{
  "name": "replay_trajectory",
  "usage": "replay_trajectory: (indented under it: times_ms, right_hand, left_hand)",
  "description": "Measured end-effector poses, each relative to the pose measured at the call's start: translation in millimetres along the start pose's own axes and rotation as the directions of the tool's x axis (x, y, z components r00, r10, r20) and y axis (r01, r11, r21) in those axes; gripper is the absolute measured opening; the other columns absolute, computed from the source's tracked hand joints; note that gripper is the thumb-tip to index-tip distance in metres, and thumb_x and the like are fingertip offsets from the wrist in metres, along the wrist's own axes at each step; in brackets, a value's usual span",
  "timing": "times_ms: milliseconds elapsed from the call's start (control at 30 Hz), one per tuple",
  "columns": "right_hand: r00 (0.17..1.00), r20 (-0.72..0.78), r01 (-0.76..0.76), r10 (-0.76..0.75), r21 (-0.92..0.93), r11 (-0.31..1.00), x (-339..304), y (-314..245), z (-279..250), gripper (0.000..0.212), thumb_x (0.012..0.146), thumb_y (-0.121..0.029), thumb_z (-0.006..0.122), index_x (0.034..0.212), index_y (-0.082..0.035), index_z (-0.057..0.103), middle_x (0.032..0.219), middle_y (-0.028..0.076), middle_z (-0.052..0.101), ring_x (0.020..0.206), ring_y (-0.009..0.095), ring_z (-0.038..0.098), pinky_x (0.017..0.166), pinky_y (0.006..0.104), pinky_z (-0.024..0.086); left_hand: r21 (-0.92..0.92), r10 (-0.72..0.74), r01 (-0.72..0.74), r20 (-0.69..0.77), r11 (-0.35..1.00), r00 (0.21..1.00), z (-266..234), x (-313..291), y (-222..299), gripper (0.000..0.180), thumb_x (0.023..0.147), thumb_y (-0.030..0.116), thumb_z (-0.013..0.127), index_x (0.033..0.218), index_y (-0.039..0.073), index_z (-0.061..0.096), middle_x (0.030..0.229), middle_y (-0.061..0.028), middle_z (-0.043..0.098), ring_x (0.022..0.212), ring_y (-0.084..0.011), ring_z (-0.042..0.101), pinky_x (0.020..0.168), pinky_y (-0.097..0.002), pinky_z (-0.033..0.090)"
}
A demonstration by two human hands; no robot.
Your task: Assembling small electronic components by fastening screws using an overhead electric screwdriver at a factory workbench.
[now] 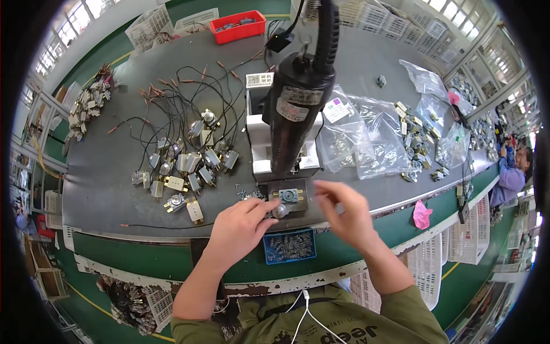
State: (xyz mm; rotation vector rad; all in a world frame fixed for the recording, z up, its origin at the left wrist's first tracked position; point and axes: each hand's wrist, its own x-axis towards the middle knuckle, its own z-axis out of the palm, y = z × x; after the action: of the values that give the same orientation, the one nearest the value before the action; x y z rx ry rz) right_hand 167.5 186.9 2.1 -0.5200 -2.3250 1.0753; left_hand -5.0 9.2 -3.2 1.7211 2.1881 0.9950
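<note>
A small grey switch block with brass terminals (pixel 288 195) lies on a metal plate (pixel 312 195) under a black upright cylindrical tool (pixel 291 114). My left hand (pixel 238 226) reaches in from the left, thumb and fingertips closed on a round silver part (pixel 279 211) at the block's near edge. From beneath that hand a thin dark wire with a copper-coloured tip (pixel 124 225) runs left along the table. To the right of the plate hovers my right hand (pixel 346 212), fingers curled and blurred, so its grip does not show.
A blue tray of small metal parts (pixel 289 246) sits at the near edge. On the left lie several wired switch units (pixel 195 163). Clear plastic bags (pixel 375 140) and loose units (pixel 418 143) cover the right. A red bin (pixel 238 27) stands far back; a person (pixel 510 175) is at far right.
</note>
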Motion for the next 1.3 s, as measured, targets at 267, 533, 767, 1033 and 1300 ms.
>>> replay_trajectory:
  times_ms: [267,533,767,1033,1300]
  right_hand:
    - [0.943,0.323,-0.194,0.082,0.333,0.923,-4,-9,26,0.05,0.09,-0.006,0.072,0.137,-0.01,0.055,0.096,0.009,0.069,0.084,0.016,0.069,0.078,0.0302,0.054]
    - [0.901,0.386,-0.358,0.2,0.4,0.844,-5,0,28,0.05,0.091,-0.007,0.071,0.138,-0.012,0.055,0.094,0.006,0.069,0.083,0.011,0.066,0.079,0.0283,0.053]
    - [0.95,0.296,-0.162,0.099,0.196,0.967,4,-4,16,0.044,0.089,-0.005,0.072,0.132,-0.01,0.06,0.094,0.008,0.07,0.082,0.014,0.066,0.075,0.0298,0.053]
    - [0.773,-0.405,0.587,-0.489,0.164,0.793,97,-36,7,0.099,0.072,-0.005,0.087,0.153,0.002,0.028,0.132,0.017,0.055,0.114,0.028,0.059,0.096,0.0357,0.047]
    - [0.874,-0.291,0.485,-0.39,0.449,0.751,100,-54,8,0.086,0.079,0.011,0.071,0.15,-0.004,0.024,0.126,0.018,0.057,0.09,0.015,0.066,0.076,0.0249,0.054]
  left_hand:
    - [-0.016,0.05,-0.05,0.008,0.999,0.999,-6,6,14,0.039,0.078,0.014,0.079,0.115,0.009,0.068,0.099,-0.0057,0.065,0.083,-0.0248,0.067,0.07,-0.0345,0.055]
    - [-0.062,0.014,-0.011,0.042,0.998,0.999,-6,5,17,0.038,0.08,0.017,0.078,0.116,0.009,0.068,0.105,-0.0054,0.064,0.084,-0.0241,0.067,0.072,-0.0345,0.056]
    - [-0.038,0.02,-0.019,0.022,0.999,1.0,0,7,7,0.036,0.082,0.016,0.077,0.116,0.01,0.068,0.101,-0.0063,0.065,0.081,-0.0243,0.067,0.07,-0.0341,0.056]
    - [-0.103,-0.145,0.155,0.1,0.983,0.984,0,25,-4,0.029,0.086,0.015,0.075,0.114,0.011,0.069,0.101,-0.0078,0.065,0.082,-0.0242,0.067,0.07,-0.0354,0.054]
    - [0.036,-0.079,0.075,0.14,0.997,0.987,14,34,-7,0.032,0.091,0.024,0.069,0.122,0.017,0.065,0.109,-0.0041,0.063,0.09,-0.0287,0.067,0.077,-0.0397,0.056]
